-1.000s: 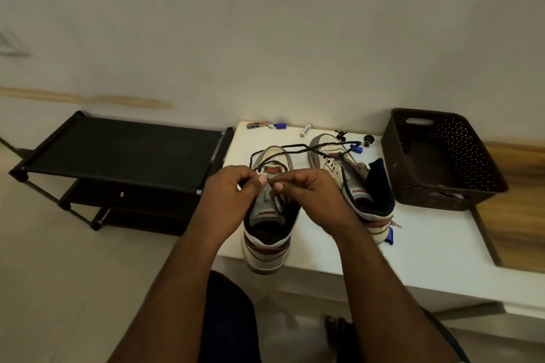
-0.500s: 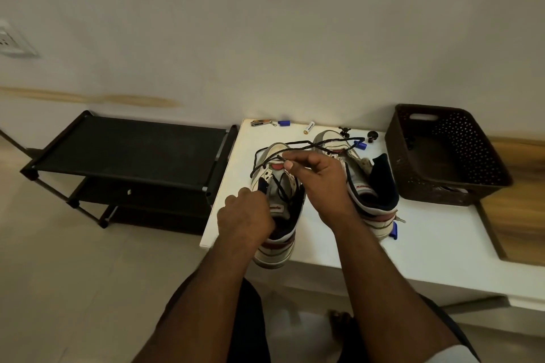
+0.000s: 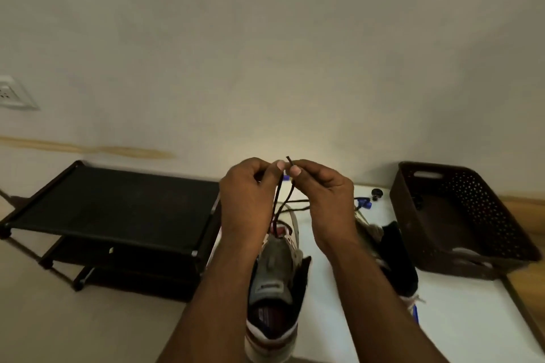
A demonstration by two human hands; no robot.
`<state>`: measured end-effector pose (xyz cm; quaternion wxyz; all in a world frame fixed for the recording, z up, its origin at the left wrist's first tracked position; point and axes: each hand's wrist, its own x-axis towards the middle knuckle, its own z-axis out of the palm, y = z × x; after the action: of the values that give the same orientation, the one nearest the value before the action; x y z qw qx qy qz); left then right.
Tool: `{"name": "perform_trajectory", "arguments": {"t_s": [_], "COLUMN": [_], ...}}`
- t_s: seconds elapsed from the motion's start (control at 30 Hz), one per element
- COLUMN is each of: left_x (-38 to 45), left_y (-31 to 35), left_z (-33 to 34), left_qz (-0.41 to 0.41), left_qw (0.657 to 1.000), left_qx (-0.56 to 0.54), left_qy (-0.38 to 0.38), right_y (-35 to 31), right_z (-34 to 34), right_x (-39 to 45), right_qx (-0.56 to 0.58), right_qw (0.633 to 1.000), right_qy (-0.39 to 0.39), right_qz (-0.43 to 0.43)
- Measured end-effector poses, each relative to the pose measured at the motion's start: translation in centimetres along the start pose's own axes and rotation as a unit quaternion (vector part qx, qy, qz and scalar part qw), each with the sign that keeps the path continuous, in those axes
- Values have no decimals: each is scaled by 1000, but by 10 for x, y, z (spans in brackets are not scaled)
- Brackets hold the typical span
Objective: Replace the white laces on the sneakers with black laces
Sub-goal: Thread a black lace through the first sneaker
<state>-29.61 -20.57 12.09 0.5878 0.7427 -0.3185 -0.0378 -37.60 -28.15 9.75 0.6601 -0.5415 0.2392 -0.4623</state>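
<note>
Two white, grey and red sneakers stand on the white table (image 3: 460, 321). The left sneaker (image 3: 274, 283) is between my forearms, heel toward me. The right sneaker (image 3: 392, 262) is partly hidden behind my right wrist. A black lace (image 3: 284, 206) runs up from the left sneaker's front eyelets. My left hand (image 3: 247, 203) and my right hand (image 3: 321, 200) are raised above the shoe, fingertips almost touching. Each hand pinches one end of the black lace, and the right hand's end sticks up above its fingers.
A dark brown perforated basket (image 3: 460, 215) sits on the table at the right. A black two-tier shoe rack (image 3: 118, 215) stands left of the table. Small blue and black items (image 3: 365, 203) lie near the wall behind the shoes. A wall socket (image 3: 11, 94) is at far left.
Both hands have risen from the left sneaker's eyelets, drawing the two black lace ends upward and together. The camera has tilted up toward the wall.
</note>
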Motion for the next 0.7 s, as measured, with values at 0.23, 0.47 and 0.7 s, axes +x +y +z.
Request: {"name": "perform_trajectory", "arguments": {"t_s": [0.23,0.47,0.7], "left_x": [21,23,24], "left_y": [-16,-19,-19], "left_z": [14,18,23], "left_qz": [41,45,20], "left_qw": [997,995,995], "left_qx": [-69,-91,-101], "left_qy": [24,-11,-17], "right_y": [14,14,13], "right_z": [10,7,0], "right_x": [11,9,11], "right_qx": [13,0,-49], "right_qw": [1000,1000,999], "right_qy": [0,15,19], "right_qz": [11,15,9]}}
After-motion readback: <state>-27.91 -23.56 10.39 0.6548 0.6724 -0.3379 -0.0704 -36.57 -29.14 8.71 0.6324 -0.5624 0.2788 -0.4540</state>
